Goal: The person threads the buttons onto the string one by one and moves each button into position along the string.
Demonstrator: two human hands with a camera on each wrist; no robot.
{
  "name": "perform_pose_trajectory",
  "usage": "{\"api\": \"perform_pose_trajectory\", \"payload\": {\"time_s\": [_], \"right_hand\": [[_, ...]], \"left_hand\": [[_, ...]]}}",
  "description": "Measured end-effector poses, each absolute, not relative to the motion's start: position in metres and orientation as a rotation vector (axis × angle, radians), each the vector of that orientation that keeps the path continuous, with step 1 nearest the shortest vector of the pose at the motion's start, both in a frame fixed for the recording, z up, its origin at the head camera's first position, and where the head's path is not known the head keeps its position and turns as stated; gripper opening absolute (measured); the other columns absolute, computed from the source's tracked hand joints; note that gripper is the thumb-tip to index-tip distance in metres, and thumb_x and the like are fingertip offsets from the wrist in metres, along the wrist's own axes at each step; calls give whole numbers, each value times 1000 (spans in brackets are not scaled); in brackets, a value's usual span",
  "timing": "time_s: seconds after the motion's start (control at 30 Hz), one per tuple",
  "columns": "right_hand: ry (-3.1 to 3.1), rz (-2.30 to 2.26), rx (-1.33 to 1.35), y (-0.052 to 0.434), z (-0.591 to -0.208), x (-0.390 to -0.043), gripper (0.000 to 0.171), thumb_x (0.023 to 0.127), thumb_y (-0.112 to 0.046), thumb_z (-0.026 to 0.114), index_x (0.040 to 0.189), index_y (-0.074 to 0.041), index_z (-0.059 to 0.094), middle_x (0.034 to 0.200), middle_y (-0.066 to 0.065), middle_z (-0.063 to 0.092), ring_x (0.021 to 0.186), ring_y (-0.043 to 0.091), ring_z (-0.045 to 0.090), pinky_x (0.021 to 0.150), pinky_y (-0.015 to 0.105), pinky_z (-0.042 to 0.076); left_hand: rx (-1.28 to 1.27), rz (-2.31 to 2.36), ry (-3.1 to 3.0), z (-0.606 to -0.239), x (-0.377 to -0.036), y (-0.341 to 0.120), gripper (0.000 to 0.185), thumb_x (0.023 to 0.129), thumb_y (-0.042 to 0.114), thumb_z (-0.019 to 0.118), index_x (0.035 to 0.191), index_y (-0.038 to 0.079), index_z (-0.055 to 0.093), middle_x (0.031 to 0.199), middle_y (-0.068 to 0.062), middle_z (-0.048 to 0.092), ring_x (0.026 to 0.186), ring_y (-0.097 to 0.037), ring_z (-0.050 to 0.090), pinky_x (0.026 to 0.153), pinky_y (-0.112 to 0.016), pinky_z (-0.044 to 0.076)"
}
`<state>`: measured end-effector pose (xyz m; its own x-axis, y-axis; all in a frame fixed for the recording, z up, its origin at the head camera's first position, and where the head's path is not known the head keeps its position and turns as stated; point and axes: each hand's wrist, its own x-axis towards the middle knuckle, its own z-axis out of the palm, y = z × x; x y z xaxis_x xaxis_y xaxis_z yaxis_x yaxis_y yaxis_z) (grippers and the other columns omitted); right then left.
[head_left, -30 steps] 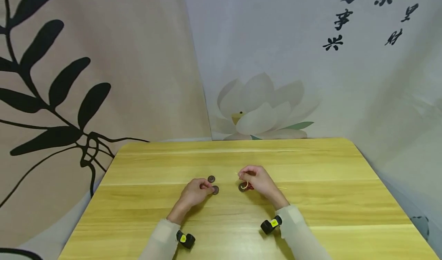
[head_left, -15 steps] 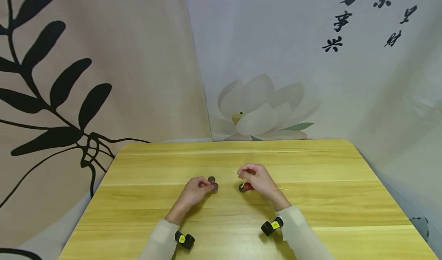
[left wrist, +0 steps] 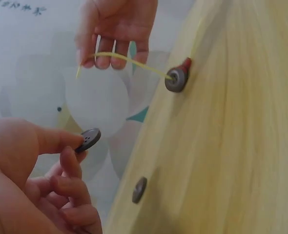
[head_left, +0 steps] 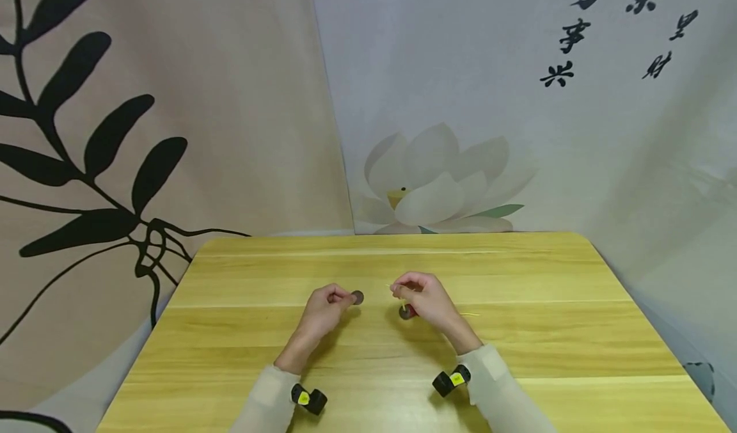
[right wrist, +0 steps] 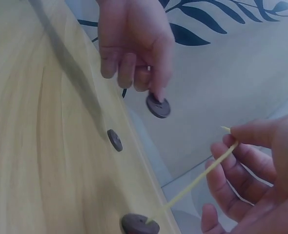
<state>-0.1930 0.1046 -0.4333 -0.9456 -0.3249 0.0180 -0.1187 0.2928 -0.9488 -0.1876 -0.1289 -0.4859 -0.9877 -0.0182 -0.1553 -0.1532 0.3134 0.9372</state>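
Observation:
My left hand point(head_left: 322, 311) pinches a dark brown button point(left wrist: 89, 140) between thumb and forefinger, raised over the table; several small holes show in its face. Close to its end, a yellow cord point(left wrist: 119, 56) is pinched by my right hand point(head_left: 426, 297). The cord runs down through another dark brown button point(left wrist: 177, 79) on the table, with a small red piece point(left wrist: 187, 63) behind it that is mostly hidden. A third brown button point(left wrist: 139, 190) lies loose on the wood, seen in both wrist views but hidden in the head view.
The wooden table point(head_left: 230, 356) has its far edge against hanging printed cloths point(head_left: 437, 68). The cord's other end point(head_left: 470, 314) trails on the wood beyond my right wrist. Each wrist wears a black camera point(head_left: 311, 400).
My left hand has lifted a brown button off the table and moved slightly away from me. The right hand has shifted slightly left, keeping its pinch on the cord.

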Motion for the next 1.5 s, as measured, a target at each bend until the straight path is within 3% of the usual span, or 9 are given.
{"api": "perform_pose_trajectory", "payload": {"time_s": [0.13,0.3,0.57,0.8,1.0,1.27,1.5], "right_hand": [[2381,-1725,-444,103,-426,-189,13,96,-2,58,99,1,71,97,21,69,79,12,60,63,35,53],[2354,-1742,-463,102,-429,-189,14,96,-3,57,99,0,70,99,24,68,76,13,59,56,24,49],[2392,-1741,-453,105,-465,-204,11,97,-12,62,96,-12,73,96,14,71,81,34,62,55,40,53],[2427,-1711,-448,104,-457,-199,11,96,-9,62,99,-6,72,95,15,70,64,15,56,53,32,51],[2448,-1665,-458,101,-430,-185,10,95,-4,61,97,-2,71,93,17,69,60,10,51,53,26,49],[2482,-1660,-488,99,-452,-193,8,95,-9,65,95,-5,72,90,9,69,64,9,53,51,22,45],[2478,-1694,-492,102,-466,-199,9,93,-15,68,93,-7,73,87,4,69,69,22,58,52,24,47]], "left_hand": [[-157,1819,2456,-479,-188,-124,10,91,15,70,89,5,68,73,-4,57,62,-14,45,53,-24,35],[-140,1874,2445,-473,-187,-117,11,91,15,70,88,4,68,73,-2,56,63,-14,46,54,-23,36],[-115,1888,2460,-466,-186,-108,14,90,17,72,88,4,68,74,-4,57,60,-12,44,50,-23,34],[-111,1898,2457,-462,-185,-103,14,91,18,72,89,5,69,72,-2,56,59,-13,44,50,-23,34],[-100,1899,2455,-460,-184,-98,14,90,18,72,88,5,69,72,0,56,60,-13,44,50,-22,34],[-49,1897,2454,-461,-181,-93,11,90,16,71,87,6,69,75,-7,59,57,-10,41,48,-20,31],[-26,1900,2457,-463,-180,-91,12,90,16,72,87,5,69,73,-4,58,57,-10,43,49,-21,33]]}}
